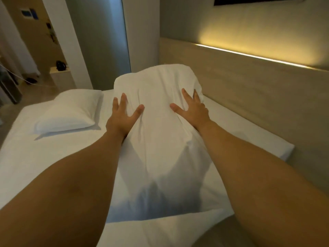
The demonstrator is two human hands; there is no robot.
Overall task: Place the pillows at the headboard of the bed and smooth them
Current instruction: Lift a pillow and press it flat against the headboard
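A large white pillow (160,132) lies lengthwise in front of me on the white bed (53,157), running from my body toward the far end, alongside the wooden headboard (249,97) on the right. My left hand (122,114) presses flat on its left side with fingers spread. On the pillow's right side rests my right hand (192,107), also flat and spread, its fingers near the pillow's edge. The cover is creased between the two hands. A second white pillow (71,111) lies flat on the bed to the left, untouched.
The headboard has a lit strip (249,56) along its top, under a grey wall. Beyond the bed's far end stand a white pillar (67,50) and a small table with a dark object (60,65). Floor shows at the far left.
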